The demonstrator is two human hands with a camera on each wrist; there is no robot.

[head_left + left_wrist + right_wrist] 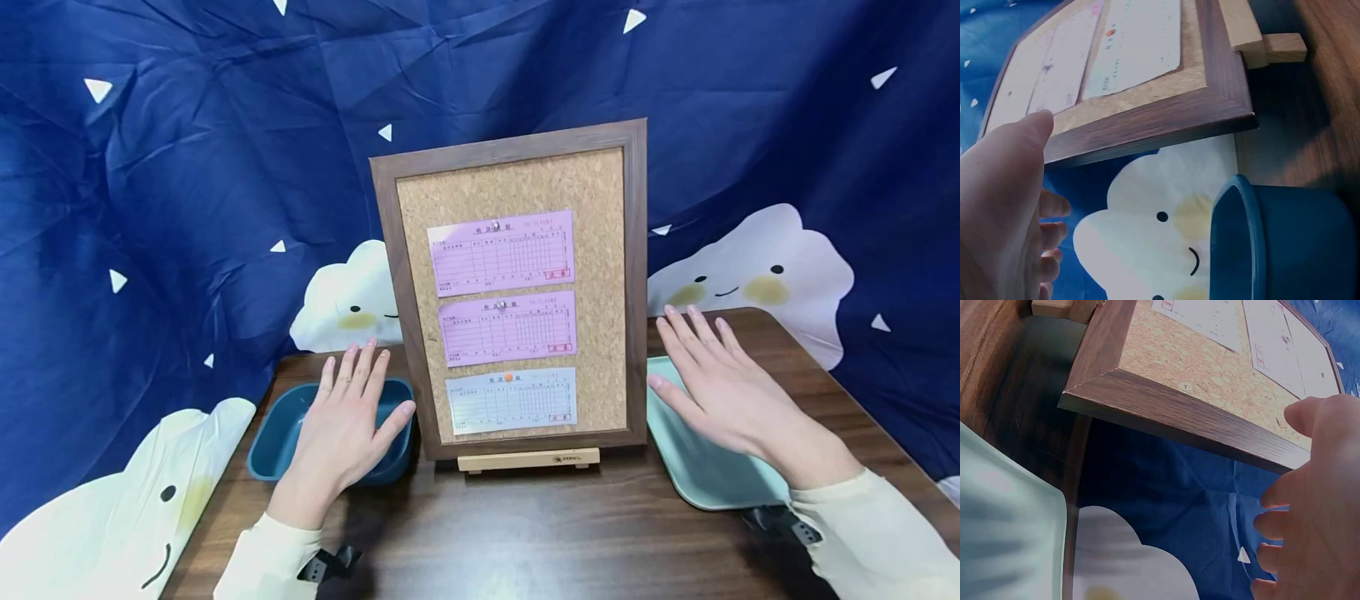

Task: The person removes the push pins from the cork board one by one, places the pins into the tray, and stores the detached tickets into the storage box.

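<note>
A framed cork board [600, 317] leans on a small wooden stand [528, 460]. Pinned on it, one above another, are a purple receipt slip [495, 262], a second purple slip [510, 337] and a light blue slip [517, 408]. An orange pushpin [508, 377] shows on the blue one; clear pins hold the purple ones. My left hand [341, 433], fingers extended and holding nothing, hovers over a dark blue bin [273, 429]. On the other side, my right hand [731, 387] is above a pale green tray [693, 487], fingers straight with nothing in them.
Everything stands on a dark wood table [495, 533]. Behind it hangs a blue cloth [225, 125] with white clouds and triangles, reaching down around the table's edges. The board's frame rises between the two hands.
</note>
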